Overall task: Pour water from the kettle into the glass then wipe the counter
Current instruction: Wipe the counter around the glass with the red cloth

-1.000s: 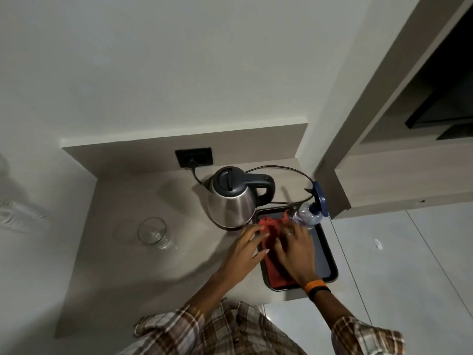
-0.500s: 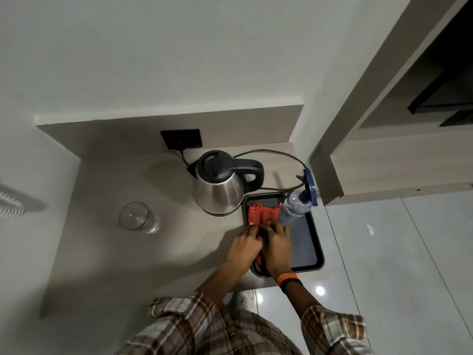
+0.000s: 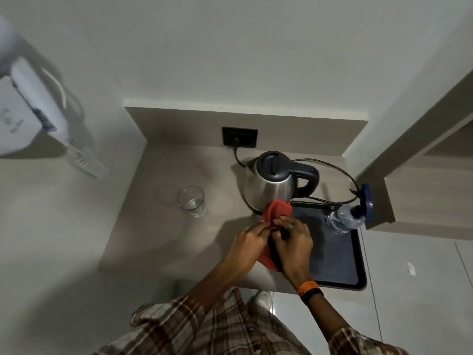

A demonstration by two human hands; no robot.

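Note:
A steel kettle [image 3: 271,187] with a dark lid and handle stands on the beige counter [image 3: 179,247], plugged into a wall socket. A clear glass [image 3: 192,201] stands upright to its left. Both my hands grip a red cloth [image 3: 354,210], lifted just in front of the kettle at the left edge of a black tray [image 3: 340,267]. My left hand [image 3: 249,243] holds its left side. My right hand [image 3: 294,243], with a ring and an orange wristband, holds its right side.
A clear water bottle [image 3: 345,221] with a blue cap stands at the tray's far right corner. The kettle's cord loops behind it from the black socket [image 3: 239,137]. A white wall-mounted appliance [image 3: 28,108] hangs at the left. Tiled floor lies to the right.
Both hands have gathered the red cloth off the tray and lifted it leftward toward the kettle. The view has shifted, so the counter sits further right in the frame.

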